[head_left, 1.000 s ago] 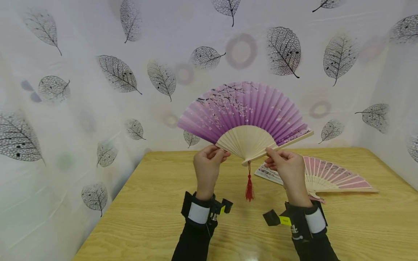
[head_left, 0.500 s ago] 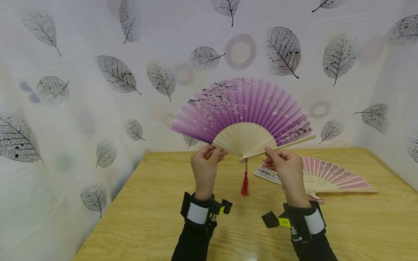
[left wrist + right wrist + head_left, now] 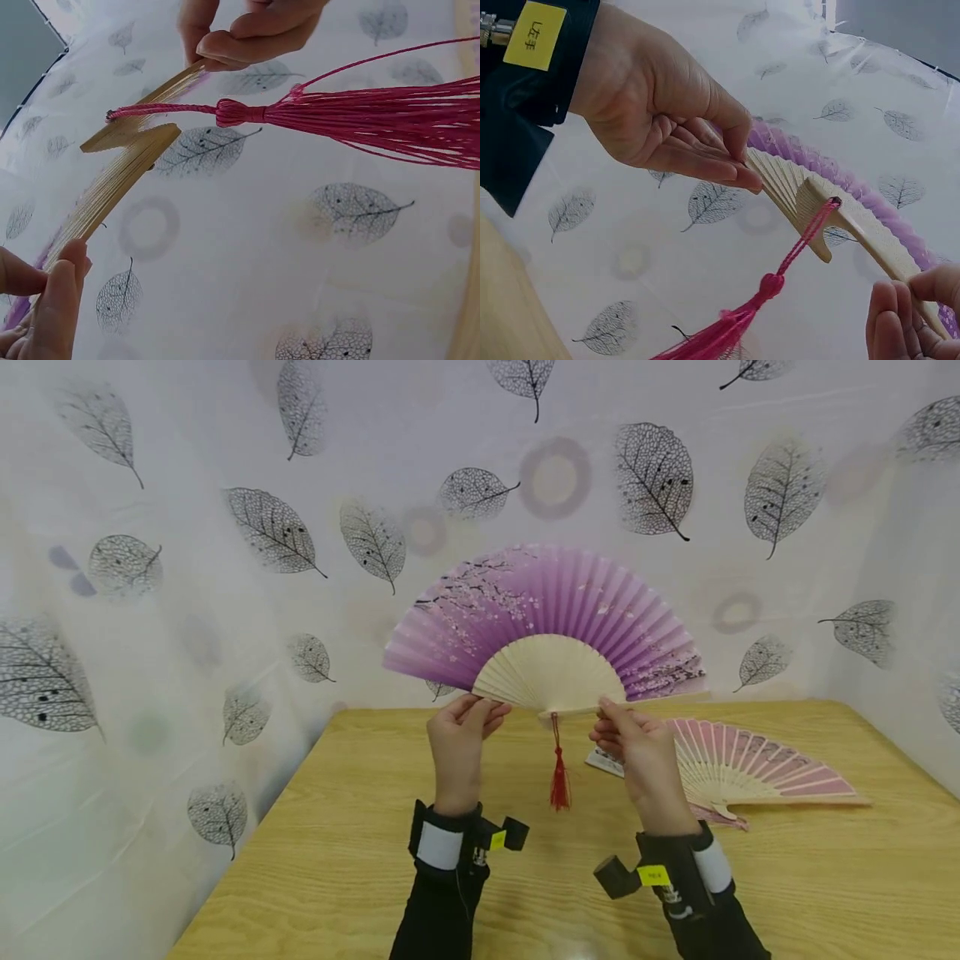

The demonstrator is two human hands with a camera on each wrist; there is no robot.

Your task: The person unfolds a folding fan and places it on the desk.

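Note:
A purple folding fan (image 3: 547,602) with a blossom print is spread wide, held up above the table in the head view. My left hand (image 3: 459,747) pinches its left outer rib between thumb and fingers. On the other side, my right hand (image 3: 648,760) pinches the right guard stick near the pivot. From the pivot hangs a red tassel (image 3: 559,785), which the left wrist view shows close up as a pink-red tassel (image 3: 360,120). Pale ribs (image 3: 787,187) of the fan run between both hands in the right wrist view.
A pink folding fan (image 3: 772,768) lies spread on the wooden table (image 3: 337,877), behind and right of my right hand, which partly covers it. Behind the table hangs a pale leaf-print curtain (image 3: 420,427). Each wrist bears a strapped camera.
Both hands have shifted left with the purple fan, the right one more in the last half second. The fan's right guard has come nearer level. The pink fan has not moved.

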